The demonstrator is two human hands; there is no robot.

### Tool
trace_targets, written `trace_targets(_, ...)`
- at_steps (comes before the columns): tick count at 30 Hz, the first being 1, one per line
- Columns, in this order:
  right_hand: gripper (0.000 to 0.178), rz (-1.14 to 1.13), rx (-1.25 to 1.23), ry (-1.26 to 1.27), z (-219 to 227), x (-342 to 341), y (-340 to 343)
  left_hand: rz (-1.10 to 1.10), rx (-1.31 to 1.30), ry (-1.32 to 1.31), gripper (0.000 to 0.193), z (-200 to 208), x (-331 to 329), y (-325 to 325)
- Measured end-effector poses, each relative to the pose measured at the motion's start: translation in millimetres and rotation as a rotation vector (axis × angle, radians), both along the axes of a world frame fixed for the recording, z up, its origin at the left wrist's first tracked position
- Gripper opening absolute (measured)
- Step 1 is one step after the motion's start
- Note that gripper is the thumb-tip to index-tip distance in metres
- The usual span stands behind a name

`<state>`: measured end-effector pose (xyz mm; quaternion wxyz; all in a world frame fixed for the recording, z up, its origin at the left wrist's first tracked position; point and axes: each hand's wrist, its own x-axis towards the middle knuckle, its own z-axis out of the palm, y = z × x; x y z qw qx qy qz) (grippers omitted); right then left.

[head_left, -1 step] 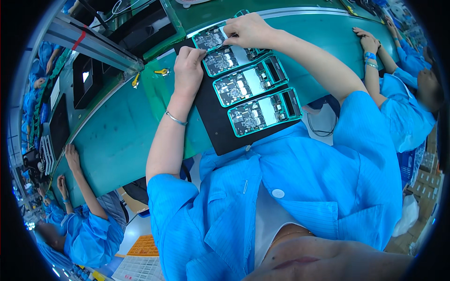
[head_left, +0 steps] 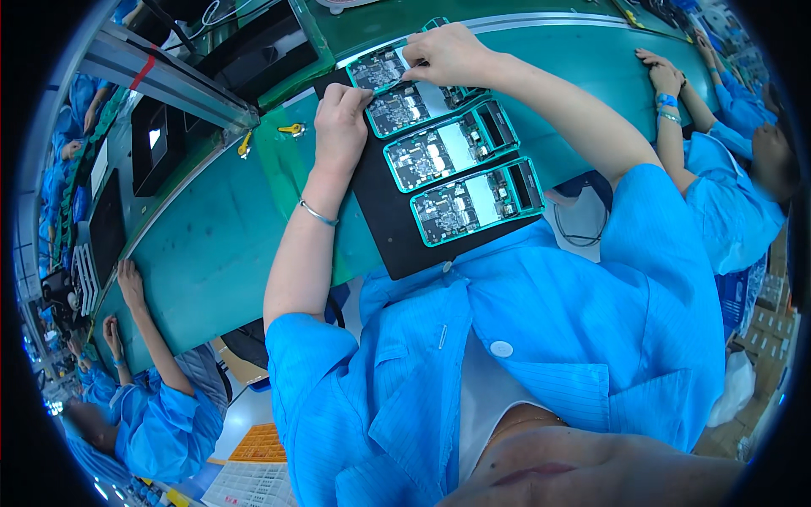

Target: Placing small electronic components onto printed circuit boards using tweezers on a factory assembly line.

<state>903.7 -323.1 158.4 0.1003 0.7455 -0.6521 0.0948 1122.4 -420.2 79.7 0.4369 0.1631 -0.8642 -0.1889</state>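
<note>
Several opened phones with teal frames lie in a row on a black mat (head_left: 380, 232), their circuit boards showing. My left hand (head_left: 340, 127) is closed, its fingertips pinched at the left edge of the second phone from the back (head_left: 401, 111). Over the rearmost phone (head_left: 374, 69) my right hand (head_left: 454, 56) reaches in from the right, thumb and fingers bent together above its board. Whatever either hand grips is too small or hidden to name. Closer to me lie two more phones, the third (head_left: 435, 156) and the nearest (head_left: 477, 203), untouched.
The mat rests on a green workbench (head_left: 203, 262). Two yellow-handled parts (head_left: 291, 130) lie left of my left hand. A metal post (head_left: 169, 76) and a black tray (head_left: 253, 55) stand at the far left. Other people's hands (head_left: 131, 286) rest on the bench at both sides.
</note>
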Motion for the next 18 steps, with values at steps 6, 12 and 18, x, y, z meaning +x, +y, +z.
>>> trace_targets(6, 0.028, -0.054, 0.081, 0.019, 2.6, 6.3, -0.7, 0.011, -0.095, -0.039, 0.01, -1.7, 1.0, 2.6)
trace_targets(12, 0.028, -0.046, 0.09, 0.03, -2.3, 4.2, -1.5, 0.002, -0.12, -0.056, 0.011, 1.2, 0.7, 4.3)
trace_targets(18, 0.027, -0.048, 0.105, 0.013, -1.2, 6.2, -1.6, 0.006, -0.151, -0.067, 0.014, 1.1, 0.4, 3.5)
